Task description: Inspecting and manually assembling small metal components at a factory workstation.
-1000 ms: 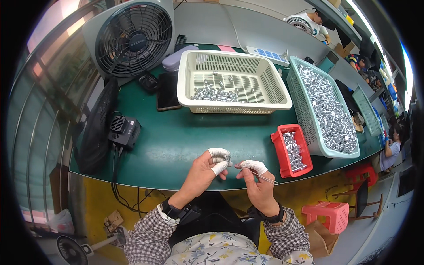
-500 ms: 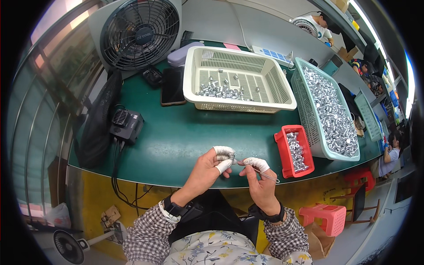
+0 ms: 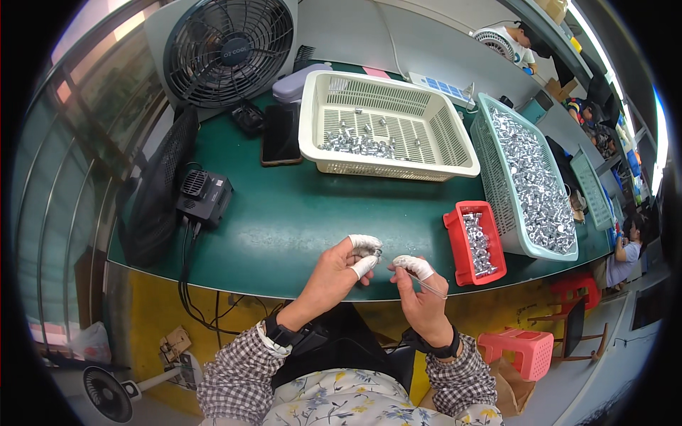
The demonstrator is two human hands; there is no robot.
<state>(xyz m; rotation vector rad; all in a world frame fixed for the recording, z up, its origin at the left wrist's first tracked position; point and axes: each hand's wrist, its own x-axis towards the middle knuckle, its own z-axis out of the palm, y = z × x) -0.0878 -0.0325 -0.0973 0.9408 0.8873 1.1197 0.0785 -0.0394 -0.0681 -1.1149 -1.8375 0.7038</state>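
My left hand (image 3: 339, 270), white coverings on its thumb and forefinger, pinches a small silvery metal part (image 3: 378, 252) near the front edge of the table. Just to the right, my right hand (image 3: 420, 287) is closed on a thin metal rod (image 3: 433, 289) whose rear end sticks out past the palm. White covers a finger of this hand too. A narrow gap separates the fingertips of both hands. Closest to the right hand stands a red bin (image 3: 456, 248) with small metal parts (image 3: 481, 248) in it.
A cream basket (image 3: 391, 170) holding some metal parts stands behind my hands on the green table (image 3: 284, 234). At right is a teal basket (image 3: 508, 192) heaped with parts. A phone (image 3: 281, 135), black device (image 3: 204, 200) and large fan (image 3: 231, 53) are at left. Other people sit far right.
My hands have drawn slightly apart, and the rod in my right hand has moved away from the metal part in my left. The whole view has shifted a little.
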